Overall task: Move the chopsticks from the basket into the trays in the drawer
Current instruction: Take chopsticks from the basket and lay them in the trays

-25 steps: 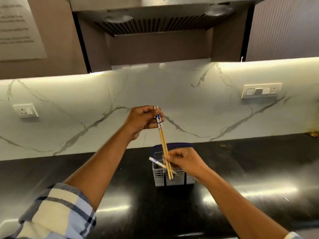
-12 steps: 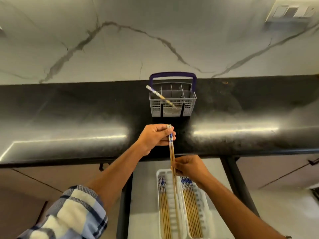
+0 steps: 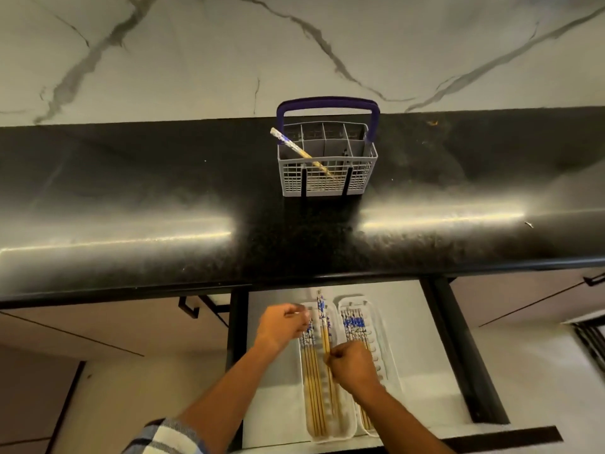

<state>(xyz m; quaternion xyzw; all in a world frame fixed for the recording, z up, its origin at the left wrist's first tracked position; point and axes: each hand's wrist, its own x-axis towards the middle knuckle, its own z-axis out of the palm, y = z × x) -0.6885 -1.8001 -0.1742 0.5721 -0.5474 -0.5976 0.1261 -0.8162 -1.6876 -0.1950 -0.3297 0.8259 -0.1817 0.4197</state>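
A grey basket point(image 3: 360, 183) with a purple handle stands on the black counter, and one blue-patterned chopstick point(image 3: 296, 149) leans out of it to the left. Below, the open drawer point(image 3: 415, 339) holds two white trays. The left tray point(image 3: 348, 429) and the right tray point(image 3: 391, 362) each hold several chopsticks. My right hand point(image 3: 352, 368) pinches a pair of chopsticks point(image 3: 323, 317) that lies lengthwise over the left tray. My left hand point(image 3: 283, 326) hovers at that tray's upper left corner, fingers loosely curled and blurred, apart from the pair.
The black counter point(image 3: 163, 198) overhangs the back of the drawer. The drawer's dark side rails point(image 3: 458, 355) run along both sides of the trays. Cabinet fronts with black handles point(image 3: 190, 309) flank the drawer. A marble wall rises behind the basket.
Both hands carried the pair down from above the basket to the drawer. My left hand let go of the pair's patterned end; my right hand lowered the pair over the left tray.
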